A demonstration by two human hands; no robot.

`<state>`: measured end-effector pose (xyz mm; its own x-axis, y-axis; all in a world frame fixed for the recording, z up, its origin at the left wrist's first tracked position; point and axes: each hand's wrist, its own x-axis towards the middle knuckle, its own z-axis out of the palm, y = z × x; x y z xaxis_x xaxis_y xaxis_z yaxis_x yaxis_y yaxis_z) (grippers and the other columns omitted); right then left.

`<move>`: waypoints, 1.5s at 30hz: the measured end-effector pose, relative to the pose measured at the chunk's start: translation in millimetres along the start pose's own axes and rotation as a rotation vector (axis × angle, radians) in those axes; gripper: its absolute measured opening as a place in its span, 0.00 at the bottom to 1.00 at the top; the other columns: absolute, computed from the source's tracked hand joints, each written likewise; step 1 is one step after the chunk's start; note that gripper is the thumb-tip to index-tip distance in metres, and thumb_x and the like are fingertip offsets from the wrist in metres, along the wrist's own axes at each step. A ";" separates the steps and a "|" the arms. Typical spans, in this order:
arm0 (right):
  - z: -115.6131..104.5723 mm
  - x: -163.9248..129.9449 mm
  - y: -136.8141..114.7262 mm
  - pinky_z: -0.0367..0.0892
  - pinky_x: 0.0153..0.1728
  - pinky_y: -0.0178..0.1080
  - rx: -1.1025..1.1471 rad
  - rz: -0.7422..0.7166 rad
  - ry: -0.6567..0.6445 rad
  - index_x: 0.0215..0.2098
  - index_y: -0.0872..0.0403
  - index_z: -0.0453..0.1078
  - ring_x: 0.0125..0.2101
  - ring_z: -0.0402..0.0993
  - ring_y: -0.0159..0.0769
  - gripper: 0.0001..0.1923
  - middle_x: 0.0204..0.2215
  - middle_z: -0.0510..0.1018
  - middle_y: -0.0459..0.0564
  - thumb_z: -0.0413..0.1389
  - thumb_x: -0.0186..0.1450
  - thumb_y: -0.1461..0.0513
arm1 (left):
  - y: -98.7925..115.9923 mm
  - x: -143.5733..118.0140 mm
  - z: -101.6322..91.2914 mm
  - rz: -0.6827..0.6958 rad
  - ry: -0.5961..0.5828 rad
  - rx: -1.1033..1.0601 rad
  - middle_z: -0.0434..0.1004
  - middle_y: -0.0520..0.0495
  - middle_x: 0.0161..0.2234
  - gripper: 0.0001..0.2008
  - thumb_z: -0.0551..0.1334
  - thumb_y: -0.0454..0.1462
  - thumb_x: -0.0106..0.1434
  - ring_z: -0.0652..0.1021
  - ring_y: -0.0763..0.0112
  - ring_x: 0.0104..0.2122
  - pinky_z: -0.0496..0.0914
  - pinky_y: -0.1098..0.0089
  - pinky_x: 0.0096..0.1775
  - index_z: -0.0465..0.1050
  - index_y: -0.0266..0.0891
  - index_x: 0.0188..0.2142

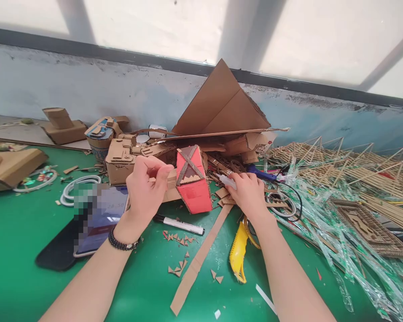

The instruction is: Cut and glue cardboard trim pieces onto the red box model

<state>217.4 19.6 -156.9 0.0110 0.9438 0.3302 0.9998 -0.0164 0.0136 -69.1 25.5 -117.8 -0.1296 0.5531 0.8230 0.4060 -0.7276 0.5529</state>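
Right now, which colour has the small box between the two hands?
The small box is red, with brown cardboard strips crossed on its top; the head view shows it best.

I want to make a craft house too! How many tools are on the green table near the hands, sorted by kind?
Glue gun, in the right hand: 1
Yellow utility knife: 1
Black-capped marker pen: 1
Phone: 1
Total: 4
The left hand pinches a small cardboard piece beside the red cardboard house.

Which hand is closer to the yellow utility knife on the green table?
Right. The right hand is just above the yellow utility knife; the left hand is farther, beyond the red cardboard box.
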 end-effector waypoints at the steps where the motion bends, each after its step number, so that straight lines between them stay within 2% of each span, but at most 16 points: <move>1: -0.9 0.9 -0.9 0.61 0.54 0.53 0.006 0.004 0.010 0.55 0.50 0.77 0.55 0.69 0.54 0.14 0.50 0.83 0.58 0.56 0.74 0.58 | 0.4 -0.1 1.3 -0.001 0.010 -0.022 0.77 0.55 0.30 0.17 0.66 0.50 0.72 0.76 0.77 0.20 0.67 0.73 0.21 0.63 0.45 0.37; 3: -6.1 3.4 -3.4 0.62 0.55 0.54 0.057 0.013 0.093 0.54 0.50 0.78 0.55 0.70 0.54 0.14 0.49 0.83 0.58 0.55 0.75 0.56 | 1.0 -0.1 3.3 -0.015 0.033 -0.049 0.80 0.54 0.32 0.18 0.68 0.50 0.70 0.79 0.75 0.24 0.69 0.73 0.23 0.62 0.45 0.37; 5: -16.9 4.7 -7.2 0.65 0.54 0.52 0.182 -0.016 0.290 0.52 0.51 0.79 0.54 0.71 0.53 0.15 0.47 0.83 0.59 0.54 0.77 0.54 | 1.1 0.1 3.4 -0.025 0.032 -0.049 0.80 0.54 0.31 0.18 0.68 0.50 0.70 0.79 0.74 0.24 0.70 0.73 0.23 0.63 0.45 0.37; 8: -39.5 -1.2 -17.8 0.70 0.51 0.49 0.452 -0.190 0.665 0.47 0.51 0.80 0.47 0.75 0.47 0.14 0.42 0.82 0.58 0.52 0.78 0.55 | 2.2 0.4 0.4 -0.013 -0.006 -0.019 0.76 0.57 0.24 0.18 0.65 0.51 0.72 0.75 0.76 0.19 0.67 0.73 0.22 0.63 0.45 0.35; 10: -52.7 -10.5 -29.3 0.72 0.46 0.47 0.594 -0.370 0.740 0.43 0.48 0.78 0.41 0.77 0.44 0.13 0.36 0.83 0.54 0.51 0.78 0.58 | 4.9 0.7 -2.2 -0.022 -0.030 0.028 0.72 0.59 0.19 0.19 0.60 0.52 0.75 0.71 0.77 0.16 0.65 0.74 0.20 0.63 0.44 0.33; 11: -57.2 -16.0 -36.3 0.71 0.40 0.45 0.650 -0.455 0.725 0.39 0.47 0.77 0.36 0.76 0.42 0.15 0.32 0.82 0.52 0.50 0.78 0.58 | 6.7 0.8 -3.2 -0.033 -0.041 0.057 0.70 0.59 0.18 0.21 0.58 0.52 0.77 0.71 0.77 0.15 0.65 0.74 0.20 0.63 0.44 0.31; 13: -60.8 -26.3 -51.6 0.61 0.27 0.40 0.689 -0.621 0.585 0.29 0.48 0.72 0.23 0.67 0.35 0.21 0.21 0.75 0.46 0.48 0.79 0.58 | 9.8 1.1 -3.9 -0.044 -0.053 0.102 0.71 0.57 0.17 0.23 0.55 0.53 0.78 0.71 0.78 0.15 0.66 0.75 0.21 0.62 0.43 0.29; 15: -58.8 -34.4 -66.2 0.51 0.24 0.40 0.619 -0.746 0.394 0.22 0.50 0.66 0.19 0.61 0.32 0.27 0.16 0.69 0.43 0.48 0.80 0.56 | 11.2 1.6 -2.7 -0.042 -0.060 0.095 0.75 0.56 0.21 0.22 0.54 0.53 0.78 0.73 0.79 0.15 0.66 0.75 0.21 0.64 0.43 0.31; 17: -54.7 -39.5 -77.1 0.45 0.25 0.41 0.514 -0.799 0.214 0.21 0.52 0.66 0.19 0.62 0.30 0.30 0.16 0.69 0.44 0.48 0.81 0.52 | 10.3 2.3 -0.1 -0.050 -0.048 0.039 0.80 0.54 0.30 0.18 0.56 0.52 0.78 0.73 0.81 0.15 0.66 0.75 0.20 0.65 0.43 0.36; 21: -52.6 -43.3 -84.2 0.40 0.26 0.41 0.304 -0.763 -0.105 0.25 0.52 0.74 0.19 0.68 0.32 0.30 0.18 0.76 0.46 0.48 0.80 0.47 | 5.3 3.4 4.5 -0.085 -0.009 -0.082 0.81 0.50 0.42 0.15 0.62 0.51 0.75 0.72 0.84 0.15 0.66 0.75 0.18 0.64 0.44 0.42; 26: -59.6 -41.0 -81.7 0.48 0.26 0.40 0.187 -0.649 -0.376 0.33 0.50 0.80 0.25 0.79 0.39 0.23 0.24 0.83 0.49 0.55 0.76 0.46 | 0.8 2.6 3.1 -0.142 0.040 -0.022 0.81 0.51 0.38 0.18 0.68 0.51 0.70 0.73 0.82 0.18 0.66 0.76 0.17 0.64 0.44 0.38; 29: -59.4 -38.6 -79.1 0.55 0.28 0.39 0.177 -0.600 -0.436 0.40 0.48 0.80 0.30 0.82 0.42 0.15 0.29 0.86 0.49 0.61 0.73 0.48 | -0.1 3.1 0.3 -0.178 0.048 0.025 0.82 0.53 0.35 0.18 0.66 0.52 0.71 0.72 0.82 0.16 0.64 0.76 0.17 0.65 0.43 0.38; 32: -56.3 -37.0 -75.3 0.55 0.28 0.38 0.156 -0.571 -0.479 0.41 0.48 0.79 0.32 0.84 0.43 0.12 0.32 0.86 0.49 0.63 0.71 0.50 | 0.4 5.0 -0.8 -0.184 0.020 0.024 0.82 0.55 0.30 0.17 0.64 0.52 0.73 0.71 0.81 0.14 0.64 0.75 0.17 0.66 0.43 0.37; 36: -56.3 -37.4 -73.9 0.52 0.27 0.38 0.178 -0.577 -0.472 0.39 0.48 0.79 0.29 0.82 0.41 0.09 0.30 0.85 0.48 0.63 0.71 0.52 | 2.9 6.3 2.0 -0.208 0.012 0.012 0.87 0.51 0.38 0.15 0.66 0.50 0.72 0.73 0.81 0.15 0.67 0.74 0.18 0.70 0.42 0.37; 41: -68.6 -40.0 -75.1 0.50 0.27 0.37 0.400 -0.557 -0.399 0.35 0.49 0.76 0.23 0.73 0.34 0.08 0.23 0.79 0.42 0.62 0.70 0.56 | 5.5 4.7 5.4 -0.204 -0.009 -0.033 0.86 0.49 0.45 0.14 0.69 0.46 0.70 0.75 0.82 0.16 0.71 0.74 0.20 0.70 0.41 0.38; 45: -79.1 -36.2 -61.2 0.53 0.26 0.35 0.675 -0.507 -0.420 0.35 0.49 0.74 0.20 0.64 0.29 0.06 0.19 0.72 0.37 0.63 0.70 0.57 | 6.6 5.1 4.2 -0.226 0.021 -0.027 0.87 0.49 0.42 0.16 0.71 0.48 0.68 0.75 0.81 0.16 0.70 0.74 0.19 0.69 0.42 0.36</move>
<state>154.4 -39.7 -95.1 -0.5541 0.8298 0.0660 0.6849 0.4995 -0.5305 -63.4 25.2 -110.5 -0.2330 0.6952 0.6800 0.3398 -0.5970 0.7267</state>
